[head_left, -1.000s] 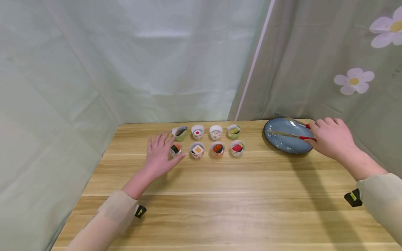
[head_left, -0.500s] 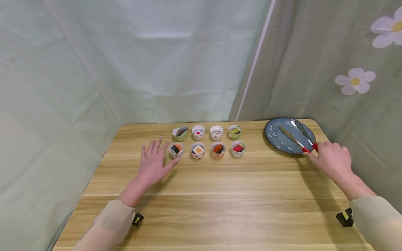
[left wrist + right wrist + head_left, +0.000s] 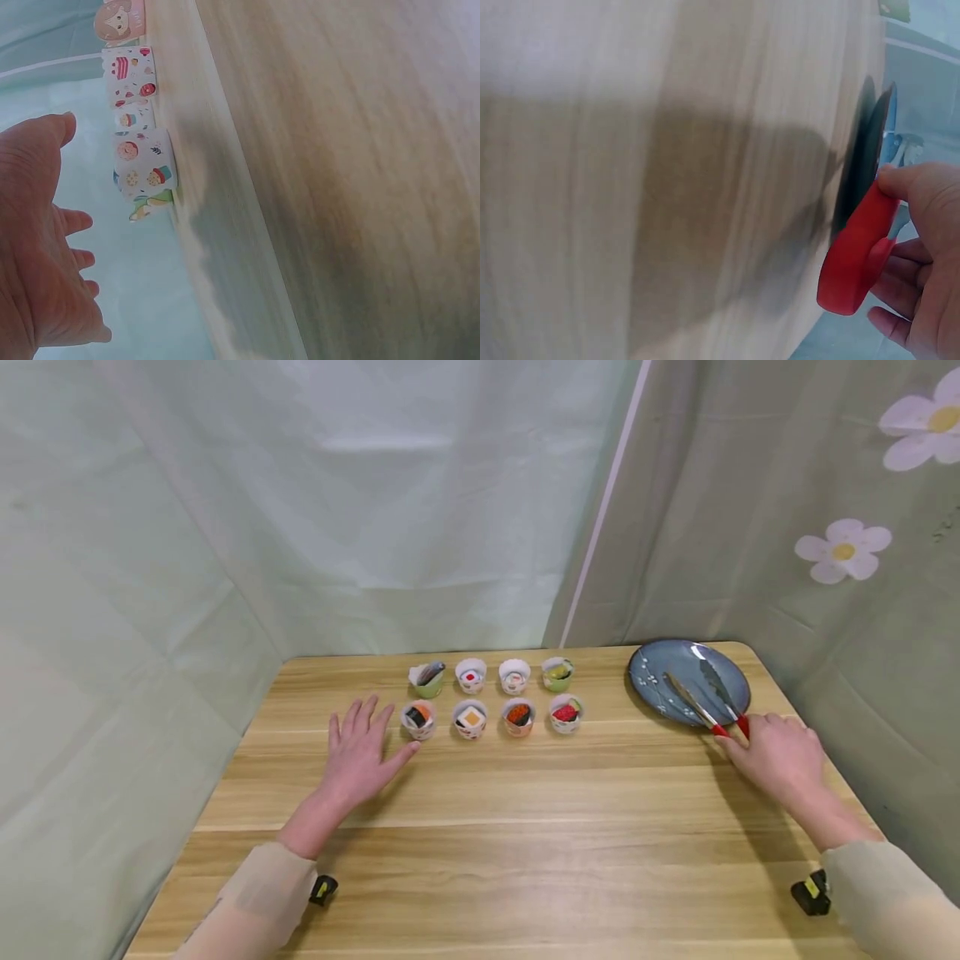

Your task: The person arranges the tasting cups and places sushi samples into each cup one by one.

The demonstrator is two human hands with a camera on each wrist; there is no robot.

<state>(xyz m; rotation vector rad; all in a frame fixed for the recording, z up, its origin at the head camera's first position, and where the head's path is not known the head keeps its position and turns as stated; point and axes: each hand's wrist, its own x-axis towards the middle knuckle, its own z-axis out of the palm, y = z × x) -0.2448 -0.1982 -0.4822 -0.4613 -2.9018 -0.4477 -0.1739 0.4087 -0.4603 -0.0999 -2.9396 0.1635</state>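
Observation:
My right hand (image 3: 787,760) is at the plate's near right edge, its thumb and fingers pinching the red handle of a pair of metal tongs (image 3: 688,695). The tongs' two arms point away from me over the blue oval plate (image 3: 651,700); whether they touch it I cannot tell. Close up in the right wrist view, the red handle (image 3: 851,262) curves below the thumb. On the left, my left hand (image 3: 356,764) is spread with straight fingers, beside a paper cup (image 3: 417,735) of sushi-like pieces. It holds nothing in the left wrist view.
Several small patterned cups with sushi-like pieces stand in two rows, among them a cup with an orange-topped piece (image 3: 518,731) and a green cup (image 3: 557,685). The wooden table (image 3: 525,843) ends at a pale curtain (image 3: 420,527) behind and at the sides.
My right hand has drawn toward me and left, turning the tongs so their arms angle farther up the plate. My left hand has slid slightly left and back from the cups.

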